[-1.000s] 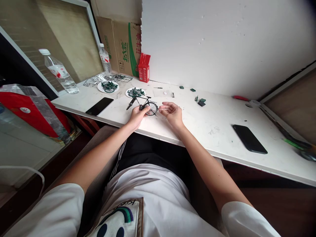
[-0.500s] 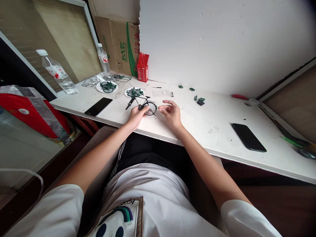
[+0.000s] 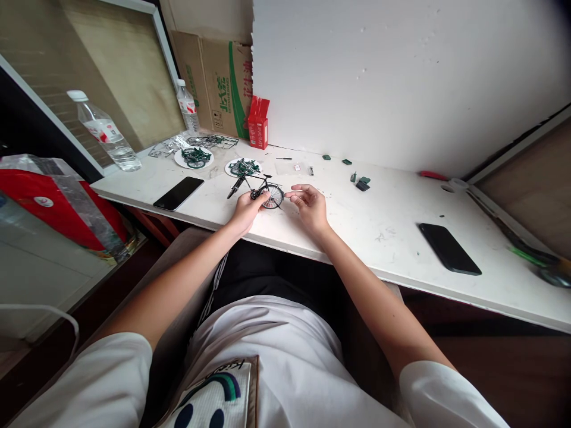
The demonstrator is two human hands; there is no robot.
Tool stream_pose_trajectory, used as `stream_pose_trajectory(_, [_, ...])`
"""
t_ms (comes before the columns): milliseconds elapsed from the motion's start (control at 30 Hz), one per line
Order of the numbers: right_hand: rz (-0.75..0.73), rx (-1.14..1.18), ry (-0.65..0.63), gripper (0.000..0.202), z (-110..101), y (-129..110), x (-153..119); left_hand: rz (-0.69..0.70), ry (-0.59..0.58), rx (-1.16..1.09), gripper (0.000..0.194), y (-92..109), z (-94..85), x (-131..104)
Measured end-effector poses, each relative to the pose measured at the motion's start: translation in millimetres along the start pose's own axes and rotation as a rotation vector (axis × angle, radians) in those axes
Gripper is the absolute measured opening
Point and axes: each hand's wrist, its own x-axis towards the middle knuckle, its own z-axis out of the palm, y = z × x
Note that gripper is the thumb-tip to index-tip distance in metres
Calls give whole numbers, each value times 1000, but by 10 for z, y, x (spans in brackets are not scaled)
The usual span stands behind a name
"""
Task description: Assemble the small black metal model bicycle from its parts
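Observation:
A small black model bicycle (image 3: pixel 250 186) is held just above the table's front edge, its rear wheel (image 3: pixel 272 197) towards the right. My left hand (image 3: pixel 248 211) is closed round its lower middle, with the thumb lying against the rear wheel. To the right, my right hand (image 3: pixel 311 208) has its fingers stretched towards the back of that wheel. Its fingertips are at the wheel's rim; whether they touch it I cannot tell. Behind the bicycle is a white plate (image 3: pixel 228 171) heaped with dark green model parts.
Another plate of green parts (image 3: pixel 180 163), a phone (image 3: pixel 178 194) and water bottles (image 3: pixel 107 134) are on the left. A red box (image 3: pixel 258 128) stands before a cardboard carton (image 3: pixel 214 89). Small green pieces (image 3: pixel 363 183) lie right of centre, with a black phone (image 3: pixel 449 248) farther right.
My right hand's fingers have drawn slightly closer together, at the bicycle's rear wheel. The bicycle and my left hand have hardly moved.

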Motion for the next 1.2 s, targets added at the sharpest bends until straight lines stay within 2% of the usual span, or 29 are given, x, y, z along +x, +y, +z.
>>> stream_pose_trajectory(100, [8, 46, 5, 50, -5, -9, -3, -7, 8, 6, 43, 2, 0, 0])
stream_pose_trajectory(233, [41, 94, 12, 69, 7, -42, -20, -13, 20, -6, 43, -12, -2, 7])
stream_pose_trajectory(400, [53, 140, 86, 89, 19, -25, -34, -2, 15, -1, 42, -25, -7, 13])
stream_pose_trajectory(833, [-123, 49, 84, 79, -48, 182, 32, -13, 56, -3, 46, -34, -2, 18])
stream_pose_trajectory(1033, [-126, 71, 81, 98, -45, 238, 47, -9, 57, -2, 46, -31, 11, 18])
stream_pose_trajectory(1200, [-108, 119, 85, 103, -32, 204, 33, -11, 58, -19, 46, -17, 20, 5])
